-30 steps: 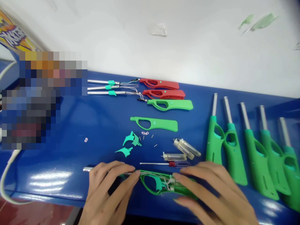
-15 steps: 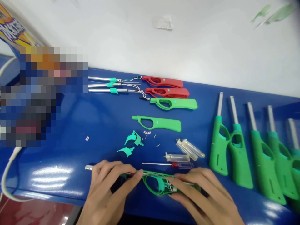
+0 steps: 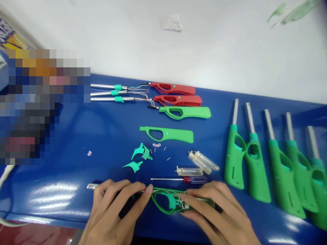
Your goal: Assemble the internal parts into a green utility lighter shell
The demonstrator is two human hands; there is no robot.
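Near the table's front edge lies an opened green gas lighter [image 3: 163,211], its teal trigger and thin wires exposed. My left hand [image 3: 119,200] is closed over its nozzle end, thumb and finger pinching near the neck; the metal tip sticks out to the left. My right hand [image 3: 217,202] grips the handle end, fingertips by the wires, hiding most of the handle. Just beyond the hands is a screwdriver [image 3: 178,179] with a red and clear handle. Behind it are several clear fuel tanks [image 3: 204,162], loose teal triggers [image 3: 135,166], tiny screws [image 3: 165,148] and a green half shell [image 3: 178,135].
Several assembled green lighters [image 3: 258,180] stand in a row at the right. Toward the wall [image 3: 122,37], red lighter bodies [image 3: 178,89] and a green one [image 3: 196,112] lie wired to metal nozzles [image 3: 107,99]. A pixelated area covers the left side of the blue table [image 3: 76,136].
The whole view has shifted slightly, so things appear a little further left. Both hands keep their hold on the opened lighter, with almost no movement.
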